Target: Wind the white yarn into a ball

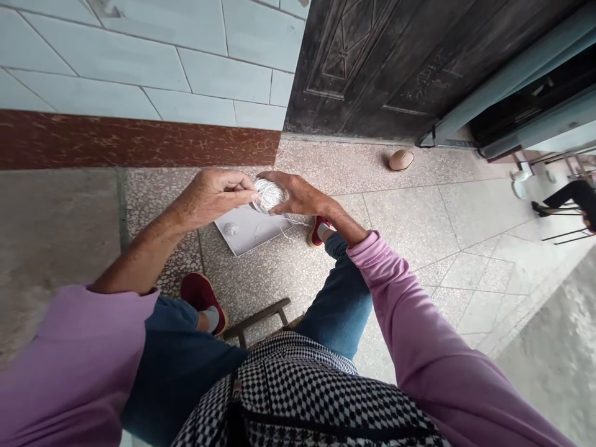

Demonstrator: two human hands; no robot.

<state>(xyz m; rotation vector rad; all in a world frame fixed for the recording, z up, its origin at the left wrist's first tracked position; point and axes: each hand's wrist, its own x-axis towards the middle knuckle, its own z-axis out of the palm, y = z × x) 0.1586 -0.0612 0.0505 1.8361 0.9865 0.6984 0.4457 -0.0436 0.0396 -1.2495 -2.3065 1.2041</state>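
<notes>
A ball of white yarn (270,196) is held up between my two hands, above a pale flat tray or board (251,239) on the floor. My right hand (298,194) curves round the ball's right side, thumb below and fingers above. At the ball's left edge, the thumb and fingertips of my left hand (221,194) are pinched together; what they grip is too small to make out, though it could be a strand. A loose white strand (295,221) trails from under the ball to the right. On the tray lies a small whitish clump (230,230).
My knees are apart, with red shoes (201,298) on the speckled floor and a wooden stool frame (261,318) below me. A tiled wall (186,74) and dark door (363,68) stand ahead. A round tan object (401,160) lies near the door. Another person's leg (565,195) shows far right.
</notes>
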